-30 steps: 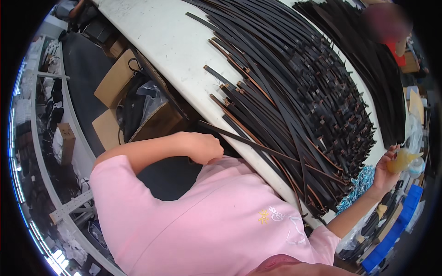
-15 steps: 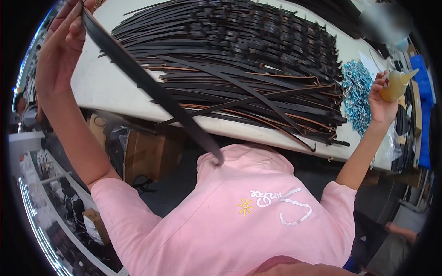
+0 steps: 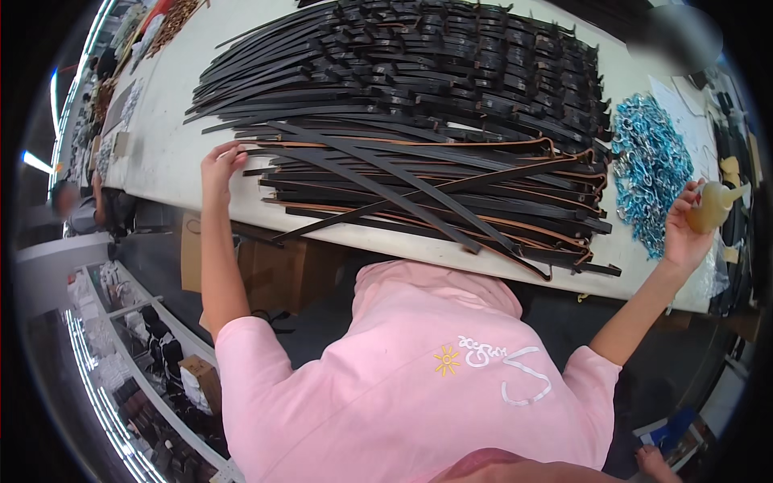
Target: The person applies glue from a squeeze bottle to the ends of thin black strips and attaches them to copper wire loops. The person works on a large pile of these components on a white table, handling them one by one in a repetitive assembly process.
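My left hand (image 3: 222, 167) is at the left ends of a pile of black leather straps, its fingers pinched on one end of a black strap (image 3: 378, 190). That strap runs slantwise over the pile to a blurred far end near the table's front edge. Several other straps (image 3: 322, 208) with brown edges lie beneath and across it. In my right hand (image 3: 684, 235), raised beyond the table's right part, is a yellowish squeeze bottle (image 3: 710, 211) with a pointed nozzle, gripped with the fingers wrapped round it and the tip to the right.
A dense stack of black straps with loops (image 3: 467, 56) covers the far middle of the white table (image 3: 165, 161). Light-blue and silver metal hooks (image 3: 651, 161) are heaped at right. Cardboard boxes (image 3: 266, 274) stand under the table. Another person (image 3: 76, 211) is at the far left.
My left hand has come down from high at the left, laying the strap onto the pile. My right hand, still gripping the bottle, shows farther right and lower.
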`<state>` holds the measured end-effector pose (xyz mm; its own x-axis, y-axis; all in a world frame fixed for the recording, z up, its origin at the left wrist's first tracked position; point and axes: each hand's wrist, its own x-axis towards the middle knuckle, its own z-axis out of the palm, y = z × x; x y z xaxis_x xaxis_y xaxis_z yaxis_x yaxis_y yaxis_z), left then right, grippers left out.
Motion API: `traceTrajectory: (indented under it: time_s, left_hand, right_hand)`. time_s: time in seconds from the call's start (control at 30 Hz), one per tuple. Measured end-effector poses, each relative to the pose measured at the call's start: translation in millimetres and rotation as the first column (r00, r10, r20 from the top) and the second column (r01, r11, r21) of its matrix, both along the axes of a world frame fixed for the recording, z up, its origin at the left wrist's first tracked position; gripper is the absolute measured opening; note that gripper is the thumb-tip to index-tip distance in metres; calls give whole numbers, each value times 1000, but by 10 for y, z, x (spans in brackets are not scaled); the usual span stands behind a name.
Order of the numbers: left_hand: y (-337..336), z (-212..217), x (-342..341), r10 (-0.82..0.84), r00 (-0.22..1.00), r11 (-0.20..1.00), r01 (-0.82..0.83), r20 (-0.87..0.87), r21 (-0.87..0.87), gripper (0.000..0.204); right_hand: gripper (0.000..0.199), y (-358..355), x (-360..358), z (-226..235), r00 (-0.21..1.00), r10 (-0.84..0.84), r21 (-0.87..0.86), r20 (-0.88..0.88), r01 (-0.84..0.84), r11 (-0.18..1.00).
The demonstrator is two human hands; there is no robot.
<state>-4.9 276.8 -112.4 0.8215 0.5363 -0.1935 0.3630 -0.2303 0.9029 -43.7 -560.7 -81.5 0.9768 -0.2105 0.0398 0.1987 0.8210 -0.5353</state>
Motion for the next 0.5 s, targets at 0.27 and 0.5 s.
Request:
traceTrajectory:
  time_s: [0.27,0.5]
  left_hand:
    - [-1466,542,-310,-583,780,494,119,227,861,33]
    - [-2643,144,-603,-989,96,146,425,116,894,24]
  right_hand:
    - [52,161,215,144,993,113,-89,41,-109,990]
    - [51,661,362,75,984,179,-66,4,-178,982]
